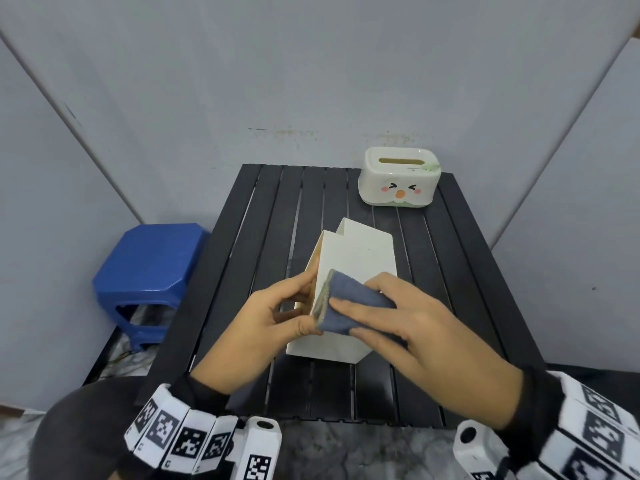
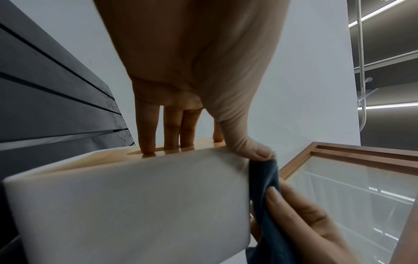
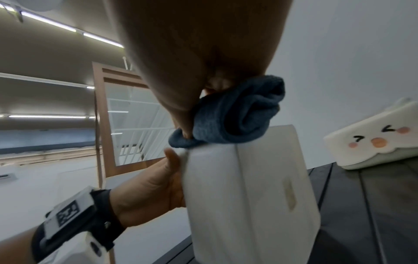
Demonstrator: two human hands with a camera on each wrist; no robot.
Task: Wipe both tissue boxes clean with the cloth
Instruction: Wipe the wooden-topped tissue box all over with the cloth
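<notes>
Holding the plain white tissue box (image 1: 349, 271) tipped up near the middle of the black table (image 1: 242, 237), the left hand (image 1: 263, 327) grips its side. The right hand (image 1: 415, 327) presses the folded blue cloth (image 1: 349, 303) on top. Rub slowly, hold tight. The smiley box (image 1: 398, 181) waits behind.

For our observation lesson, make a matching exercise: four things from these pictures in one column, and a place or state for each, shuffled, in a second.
1. plain white tissue box
2. face tissue box
3. blue cloth
4. blue stool

a. left of the table
b. gripped by the left hand
c. table's far right corner
d. held by the right hand

Pairs: 1-b, 2-c, 3-d, 4-a
</notes>
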